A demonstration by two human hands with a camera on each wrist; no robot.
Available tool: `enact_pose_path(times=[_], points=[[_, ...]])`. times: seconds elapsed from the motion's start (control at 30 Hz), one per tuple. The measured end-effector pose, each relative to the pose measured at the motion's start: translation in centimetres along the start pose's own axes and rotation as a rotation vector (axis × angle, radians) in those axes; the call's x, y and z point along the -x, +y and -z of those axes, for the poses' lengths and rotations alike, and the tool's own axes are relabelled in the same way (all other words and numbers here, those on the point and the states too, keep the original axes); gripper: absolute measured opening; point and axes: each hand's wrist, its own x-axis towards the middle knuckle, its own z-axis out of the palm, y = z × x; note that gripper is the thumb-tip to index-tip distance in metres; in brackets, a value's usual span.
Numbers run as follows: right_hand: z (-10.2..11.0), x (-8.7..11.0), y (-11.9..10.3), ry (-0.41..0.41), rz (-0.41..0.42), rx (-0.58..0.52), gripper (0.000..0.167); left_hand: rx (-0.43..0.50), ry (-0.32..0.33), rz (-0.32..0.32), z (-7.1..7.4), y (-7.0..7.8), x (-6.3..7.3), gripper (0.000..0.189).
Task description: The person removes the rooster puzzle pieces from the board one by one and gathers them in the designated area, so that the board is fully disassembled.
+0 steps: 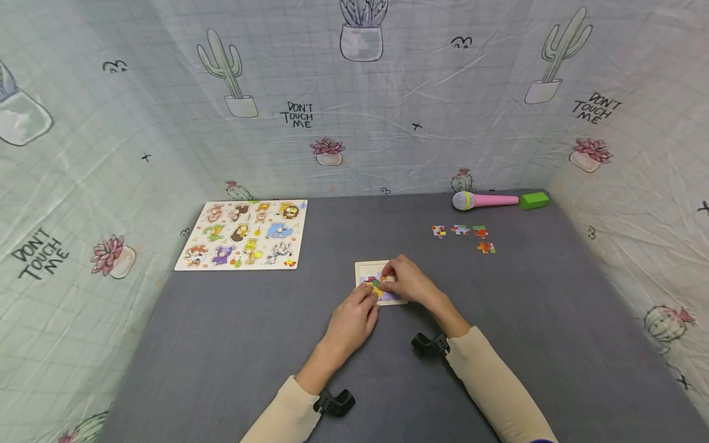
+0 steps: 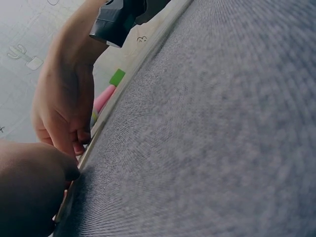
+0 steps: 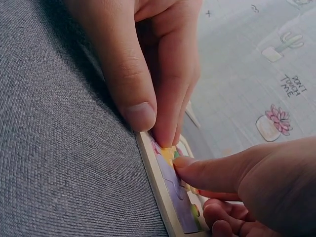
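A small jigsaw tray (image 1: pixel 365 265) with a pale wooden rim lies on the grey table, a colourful picture inside it. My left hand (image 1: pixel 351 318) holds its near left corner, thumb (image 3: pixel 140 116) against the rim and fingertips over the picture. From the right, my right hand (image 1: pixel 414 284) reaches over the tray, pinching a jigsaw piece between thumb and index finger close over the picture. The right thumb (image 3: pixel 186 163) is beside the left fingertips. Most of that piece is hidden by the fingers. Purple and yellow parts of the picture (image 3: pixel 173 185) show between the hands.
Several loose jigsaw pieces (image 1: pixel 460 229) lie to the back right of the tray. Behind them are a pink toy microphone (image 1: pixel 493 200) and a green block (image 1: pixel 534 200). An animal puzzle board (image 1: pixel 257 234) lies at the back left. A patterned cloth wall (image 1: pixel 382 141) bounds the table.
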Motion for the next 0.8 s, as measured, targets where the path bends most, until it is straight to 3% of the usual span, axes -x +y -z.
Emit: enact_pose_path(times=[0.8], points=[[0.22,-0.24,0.56,-0.042,0.022,-0.014,0.027,-0.020,-0.019,0.020,0.18,0.18,-0.14,0.020]])
